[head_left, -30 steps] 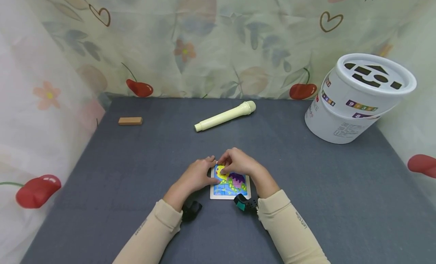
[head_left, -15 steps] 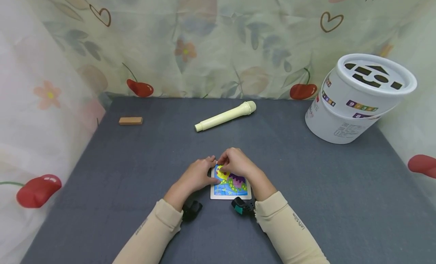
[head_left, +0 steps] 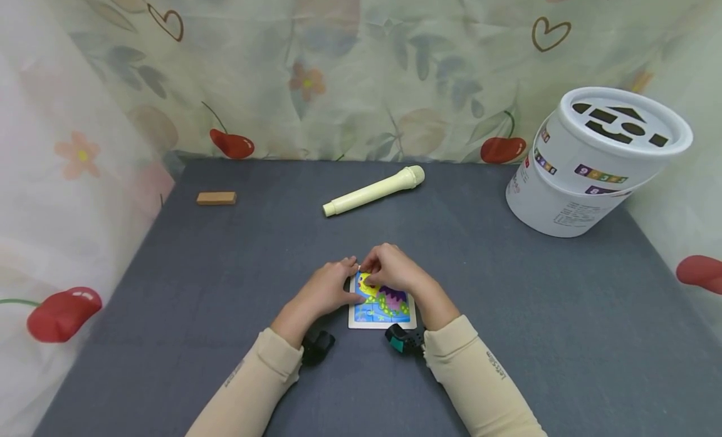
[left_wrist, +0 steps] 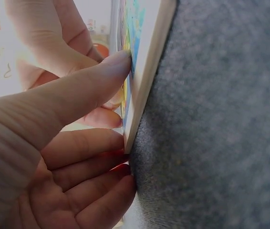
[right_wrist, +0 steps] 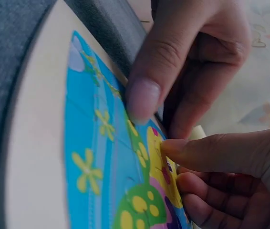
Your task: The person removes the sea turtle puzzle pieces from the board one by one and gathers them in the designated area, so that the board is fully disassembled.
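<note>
A small jigsaw puzzle (head_left: 381, 313) in a pale wooden frame lies flat on the dark cloth, its picture blue, green, purple and yellow. My left hand (head_left: 324, 291) grips its left side: the thumb (left_wrist: 109, 71) rests on the picture and the fingers lie along the frame's edge. From the upper right, my right hand (head_left: 399, 269) reaches over the puzzle. Its thumb and curled fingers pinch at a yellow puzzle piece (right_wrist: 157, 155) near the upper left corner. The fingers cover part of that piece, so its full outline is hidden.
Behind the puzzle lies a cream toy microphone (head_left: 372, 191). A small wooden block (head_left: 217, 199) sits at the back left. On the right stands a white bucket (head_left: 564, 202) whose lid has shaped holes. Patterned curtains (head_left: 338, 111) surround the table.
My right forearm shifts slightly left in the first half second, then barely moves. Both hands stay on the puzzle, and the puzzle keeps its place.
</note>
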{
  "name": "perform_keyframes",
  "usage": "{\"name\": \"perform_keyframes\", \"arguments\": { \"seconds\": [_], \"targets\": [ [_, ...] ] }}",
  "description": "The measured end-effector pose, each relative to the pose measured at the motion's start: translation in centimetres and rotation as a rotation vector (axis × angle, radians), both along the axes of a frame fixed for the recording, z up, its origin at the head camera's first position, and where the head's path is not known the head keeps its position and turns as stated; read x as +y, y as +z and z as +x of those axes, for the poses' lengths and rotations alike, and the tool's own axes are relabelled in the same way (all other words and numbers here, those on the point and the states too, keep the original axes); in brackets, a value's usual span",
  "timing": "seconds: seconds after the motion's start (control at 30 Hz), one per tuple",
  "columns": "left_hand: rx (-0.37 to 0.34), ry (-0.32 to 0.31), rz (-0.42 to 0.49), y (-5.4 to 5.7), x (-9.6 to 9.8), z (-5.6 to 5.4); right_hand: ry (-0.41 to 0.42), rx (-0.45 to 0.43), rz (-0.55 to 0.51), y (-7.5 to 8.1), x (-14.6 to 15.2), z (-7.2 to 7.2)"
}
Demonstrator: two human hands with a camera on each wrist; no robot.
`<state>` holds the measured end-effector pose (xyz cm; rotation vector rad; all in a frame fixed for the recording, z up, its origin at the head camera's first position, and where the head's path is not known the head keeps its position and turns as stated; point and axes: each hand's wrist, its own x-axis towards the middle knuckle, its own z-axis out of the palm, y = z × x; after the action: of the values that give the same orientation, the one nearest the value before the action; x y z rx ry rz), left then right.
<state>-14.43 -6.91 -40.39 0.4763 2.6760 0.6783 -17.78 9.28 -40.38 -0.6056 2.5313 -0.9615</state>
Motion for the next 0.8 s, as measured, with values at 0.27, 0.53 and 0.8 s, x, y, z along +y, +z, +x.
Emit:
{"name": "perform_keyframes", "arguments": {
  "seconds": [0.27, 0.53, 0.8],
  "targets": [
    [-0.006, 0.003, -0.008, 0.02, 0.11, 0.06, -0.043, -0.010, 0.024, -0.35, -0.37, -0.10],
    [-0.008, 0.000, -0.002, 0.13, 0.05, 0.15, -0.046, -0.020, 0.051, -0.39, -0.50, -0.16],
    [-0.004, -0.005, -0.003, 0.08, -0.02, 0.06, -0.055, -0.036, 0.066, -0.28, -0.66, -0.11]
  ]
}}
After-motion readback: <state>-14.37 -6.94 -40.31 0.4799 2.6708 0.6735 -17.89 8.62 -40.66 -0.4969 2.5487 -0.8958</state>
